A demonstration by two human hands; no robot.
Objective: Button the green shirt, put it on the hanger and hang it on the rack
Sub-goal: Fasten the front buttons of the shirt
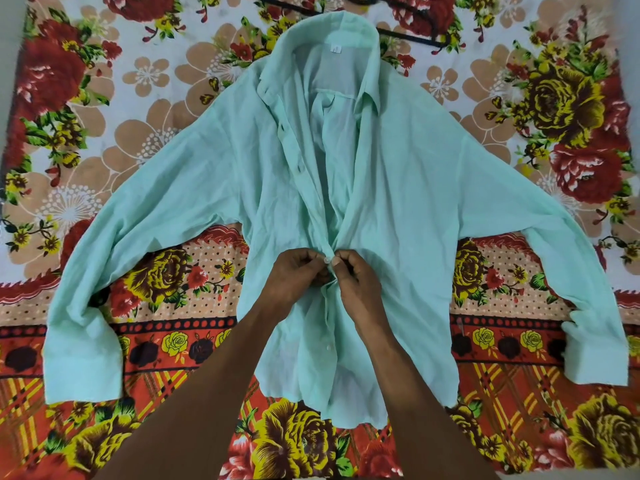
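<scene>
Mint-green cotton shirt [398, 188] lies face up on the floral red, orange and yellow bedspread [104, 98], sleeves spread wide, and you are working at its front placket.

Your left hand [294, 275] and right hand [356, 278] meet at mid-placket, both pinching the shirt's edges around 1 small white button [326, 260]. Below your hands, another white button [328, 347] shows on the closed lower placket; above them the front lies open up to the collar. A black plastic hanger [408, 34] lies on the bedspread, partly hidden behind the collar.
</scene>
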